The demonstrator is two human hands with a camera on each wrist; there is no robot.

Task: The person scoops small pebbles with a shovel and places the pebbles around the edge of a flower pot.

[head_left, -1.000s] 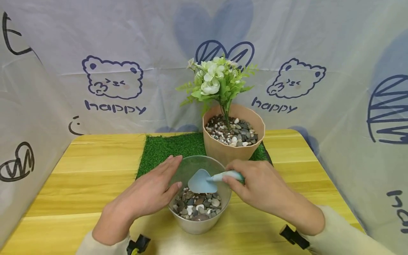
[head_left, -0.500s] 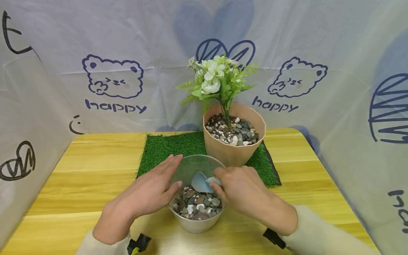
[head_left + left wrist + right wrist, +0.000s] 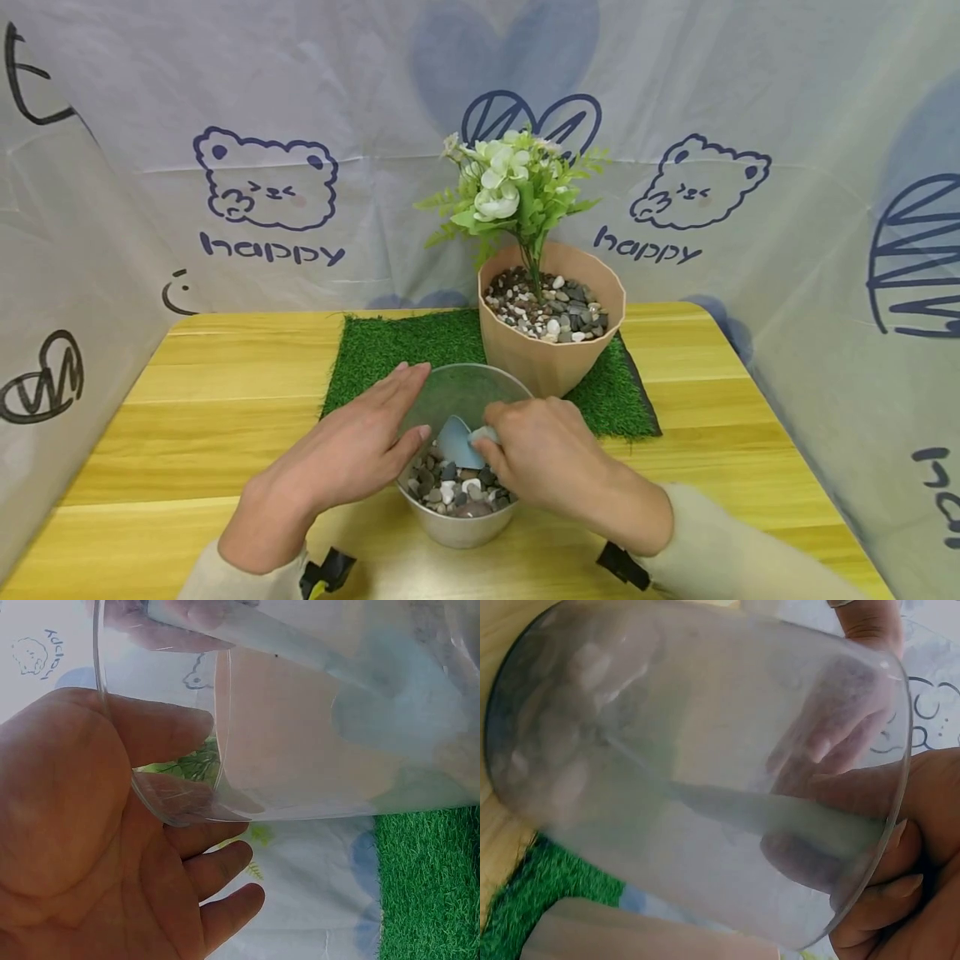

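A clear plastic bucket [image 3: 465, 533] stands at the front middle of the table, pebbles [image 3: 450, 492] lying in its bottom. My left hand [image 3: 348, 454] rests against its left rim, fingers nearly straight and thumb spread; in the left wrist view the hand [image 3: 97, 817] overlaps the rim. At the right side of the bucket, my right hand [image 3: 558, 467] grips the handle of a small light-blue trowel [image 3: 457, 446]. Its blade points down at the pebbles. Through the bucket's wall in the right wrist view, the trowel handle [image 3: 780, 817] slants between thumb and fingers.
Just behind the bucket, a peach flowerpot [image 3: 543, 358] filled with pebbles holds white artificial flowers [image 3: 502, 183]. It stands on a green turf mat [image 3: 405, 337] on the wood-grain table [image 3: 225, 400]. A printed cloth [image 3: 390, 217] hangs round the back and sides.
My right hand has moved left and down, over the bucket, bringing the trowel blade from above the pebbles down onto them. The left hand stays at the rim.
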